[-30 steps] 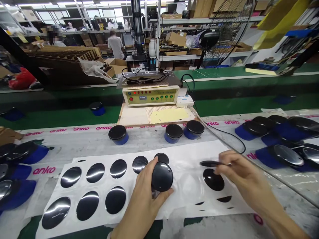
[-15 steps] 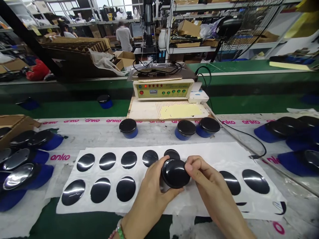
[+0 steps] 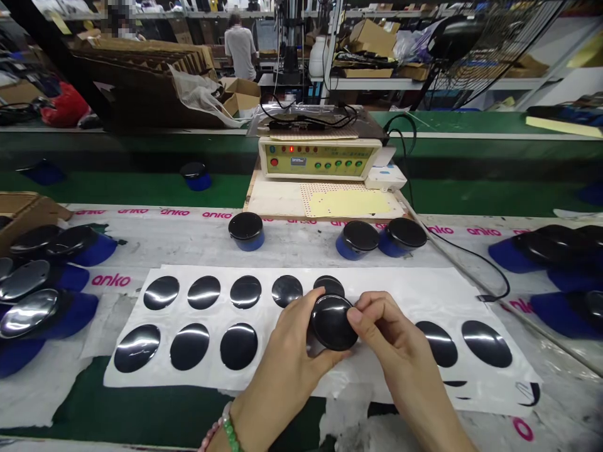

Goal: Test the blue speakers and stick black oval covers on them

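Observation:
My left hand (image 3: 296, 342) is wrapped round a round piece with a glossy black top (image 3: 334, 322), tilted so that its top faces me. At the right edge of that top, the thumb and fingers of my right hand (image 3: 384, 326) are pinched together. Whether they hold the rim or a thin film on it, I cannot tell. Under both hands lies a white sheet (image 3: 282, 320) bearing rows of shiny black round stickers (image 3: 239, 346). My hands cover part of the sheet.
Blue round pieces with black tops (image 3: 247, 231) stand behind the sheet; more cluster at left and right. A control box (image 3: 320, 158) with buttons sits on a board at the back. A cable (image 3: 471, 276) runs down the right side. A person (image 3: 240, 50) is far behind.
The view has shifted slightly. The held piece stays in my left hand, its black top turned a little more toward me. My right fingers remain pinched at its edge.

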{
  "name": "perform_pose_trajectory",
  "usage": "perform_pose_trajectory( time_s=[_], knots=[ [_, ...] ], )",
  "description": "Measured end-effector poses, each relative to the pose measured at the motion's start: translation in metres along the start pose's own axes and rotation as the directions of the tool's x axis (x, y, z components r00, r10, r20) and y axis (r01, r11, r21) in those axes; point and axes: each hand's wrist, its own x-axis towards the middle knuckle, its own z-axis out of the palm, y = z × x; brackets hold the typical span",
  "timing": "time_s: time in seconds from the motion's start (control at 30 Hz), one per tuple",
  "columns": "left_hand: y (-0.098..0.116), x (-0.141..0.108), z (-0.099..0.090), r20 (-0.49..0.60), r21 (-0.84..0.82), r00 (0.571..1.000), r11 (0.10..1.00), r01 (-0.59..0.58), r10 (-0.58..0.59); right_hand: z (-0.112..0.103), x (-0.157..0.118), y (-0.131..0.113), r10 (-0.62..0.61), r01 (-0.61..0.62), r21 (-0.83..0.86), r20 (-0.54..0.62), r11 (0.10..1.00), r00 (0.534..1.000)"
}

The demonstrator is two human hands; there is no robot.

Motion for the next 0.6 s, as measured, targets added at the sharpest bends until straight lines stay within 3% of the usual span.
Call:
perform_pose_trajectory(
  time_s=[0.37, 0.6],
  knots=[
    [0.0008, -0.0003, -0.0005, 0.018, 0.022, 1.0, 1.0, -0.005, 0.005, 0.0049, -0.004, 0.0017, -0.148, 0.138, -0.144, -0.059, 0.98, 0.987],
    [-0.0032, -0.0034, 0.0004, 0.016, 0.056, 0.999, 0.998, -0.043, 0.042, 0.0047, -0.0035, 0.0032, -0.185, 0.177, -0.179, -0.028, 0.968, 0.982]
  ],
)
